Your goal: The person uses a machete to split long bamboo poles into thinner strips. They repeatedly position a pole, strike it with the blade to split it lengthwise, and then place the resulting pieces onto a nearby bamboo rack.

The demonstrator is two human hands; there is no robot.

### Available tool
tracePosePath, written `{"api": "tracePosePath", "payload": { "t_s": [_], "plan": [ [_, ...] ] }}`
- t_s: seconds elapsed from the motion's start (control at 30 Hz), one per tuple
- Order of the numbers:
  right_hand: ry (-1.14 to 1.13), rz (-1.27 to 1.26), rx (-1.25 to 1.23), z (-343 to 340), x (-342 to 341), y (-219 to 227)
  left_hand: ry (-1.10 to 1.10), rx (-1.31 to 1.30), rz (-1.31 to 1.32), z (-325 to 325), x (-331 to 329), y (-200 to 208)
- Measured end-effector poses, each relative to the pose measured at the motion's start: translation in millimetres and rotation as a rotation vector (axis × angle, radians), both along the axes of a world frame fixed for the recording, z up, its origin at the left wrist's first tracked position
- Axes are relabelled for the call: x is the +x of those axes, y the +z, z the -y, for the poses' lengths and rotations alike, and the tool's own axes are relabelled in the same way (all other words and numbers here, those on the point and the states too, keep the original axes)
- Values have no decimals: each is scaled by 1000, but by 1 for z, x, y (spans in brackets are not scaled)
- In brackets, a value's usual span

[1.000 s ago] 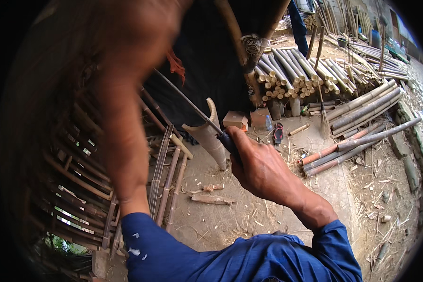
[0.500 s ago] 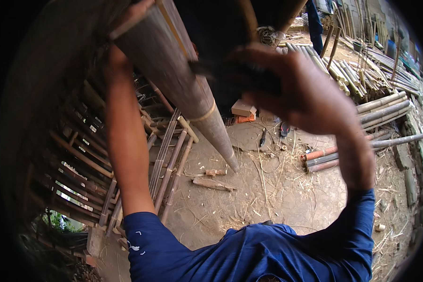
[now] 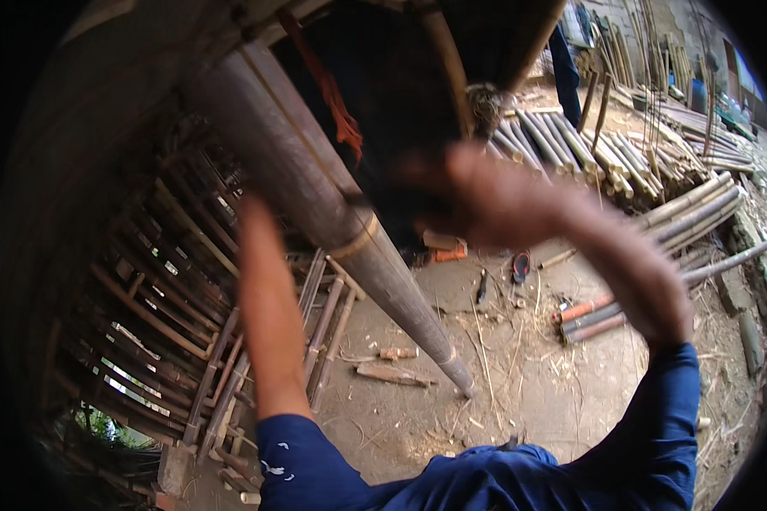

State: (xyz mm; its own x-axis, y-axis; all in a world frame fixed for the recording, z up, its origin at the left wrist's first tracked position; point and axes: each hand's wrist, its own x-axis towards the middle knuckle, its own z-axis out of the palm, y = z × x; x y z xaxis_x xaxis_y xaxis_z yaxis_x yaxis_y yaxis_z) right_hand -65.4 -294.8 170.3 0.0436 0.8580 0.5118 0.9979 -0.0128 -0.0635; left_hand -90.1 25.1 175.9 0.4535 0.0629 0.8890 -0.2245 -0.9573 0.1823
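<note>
A thick grey-brown bamboo pole [image 3: 290, 145] slants from the upper left down to the ground, with a pale ring at its joint. My left hand [image 3: 257, 213] is raised on the pole's left side; its fingers are smeared or hidden by the pole. On the other side, my right hand [image 3: 477, 200] is blurred by motion, its fingers curled round a dark knife-like tool. The tool nearly merges with the dark background. A dark spot on the pole just above the ring may be its blade; whether it touches cannot be made out.
Bamboo frames [image 3: 204, 375] stand at the left. Cut bamboo poles [image 3: 562, 145] lie stacked at the upper right, with a smaller bundle [image 3: 596, 319] below. Offcuts [image 3: 392, 375], a dark sandal [image 3: 521, 267] and shavings lie on the ground. An orange strip [image 3: 337, 111] hangs behind the pole.
The view has shifted, so the pole's foot appears lower and farther right. My right hand has come down along the pole toward the ring. The hanging orange strip has come into sight.
</note>
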Motion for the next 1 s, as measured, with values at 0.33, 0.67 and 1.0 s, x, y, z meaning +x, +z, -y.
{"api": "tracePosePath", "payload": {
  "t_s": [0.33,0.67,1.0],
  "plan": [
    [-31,-744,-181,-41,50,-181,-484,-779,71,13,-57,-93],
    [-226,-515,-418,-54,26,-154,-214,-457,169,67,-34,-115],
    [-152,-483,-663,-21,24,-119,-577,-573,191,61,-59,-100]
  ]
}}
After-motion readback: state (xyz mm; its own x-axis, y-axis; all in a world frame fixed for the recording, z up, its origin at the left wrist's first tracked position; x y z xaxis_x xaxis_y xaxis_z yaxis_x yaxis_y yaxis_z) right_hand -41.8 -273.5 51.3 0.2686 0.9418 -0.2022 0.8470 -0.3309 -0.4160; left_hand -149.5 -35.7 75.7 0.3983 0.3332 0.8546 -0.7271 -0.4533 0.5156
